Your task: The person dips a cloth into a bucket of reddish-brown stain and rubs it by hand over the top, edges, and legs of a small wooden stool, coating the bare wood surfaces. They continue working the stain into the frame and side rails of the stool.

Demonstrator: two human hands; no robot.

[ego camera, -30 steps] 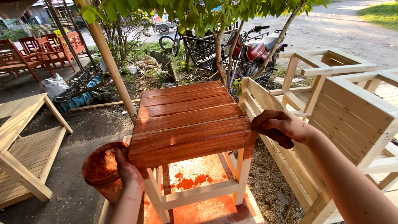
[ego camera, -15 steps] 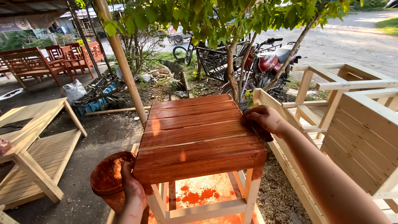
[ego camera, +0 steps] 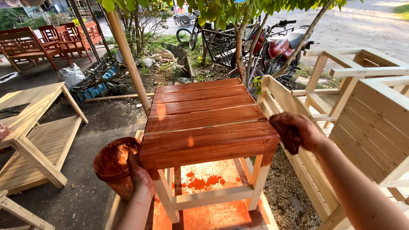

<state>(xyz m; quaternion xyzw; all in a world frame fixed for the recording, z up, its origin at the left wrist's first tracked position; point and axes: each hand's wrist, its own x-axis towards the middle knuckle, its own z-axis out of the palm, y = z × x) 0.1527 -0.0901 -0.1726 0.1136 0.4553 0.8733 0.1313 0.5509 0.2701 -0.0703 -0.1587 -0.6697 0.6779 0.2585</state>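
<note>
Slatted tabletop (ego camera: 204, 119) showing wet reddish-brown stain, legs (ego camera: 260, 183) staying pale bare wood; cup (ego camera: 113, 164) and rag (ego camera: 287, 132) looking rust-brown; orange splotches (ego camera: 200, 182) marking the board below.

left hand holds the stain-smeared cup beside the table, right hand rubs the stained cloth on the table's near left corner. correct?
Not quite. The head view shows the right hand with the stained cloth at the near right corner of the slatted table, not the left. The rest holds: the left hand grips the stain-smeared cup beside the table.
</note>
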